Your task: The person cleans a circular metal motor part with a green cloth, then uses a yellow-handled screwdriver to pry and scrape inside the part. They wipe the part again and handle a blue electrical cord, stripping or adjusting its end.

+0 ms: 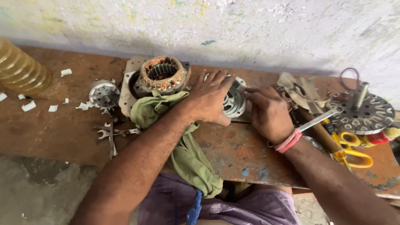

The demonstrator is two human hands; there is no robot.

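Gripping a round metal motor housing [234,101] from both sides: left hand [207,99] spread over its left and top, fingers splayed wide; right hand [268,112] curled against its right edge, pink band at the wrist. Housing sits mid-bench on the rusty workbench [237,152], toward the far wall. Copper-wound stator [161,74] far left of it, green rag [187,154] draped under the left forearm, small spanners [111,134] left, yellow scissors [352,152] and slotted rotor disc [366,114] right.
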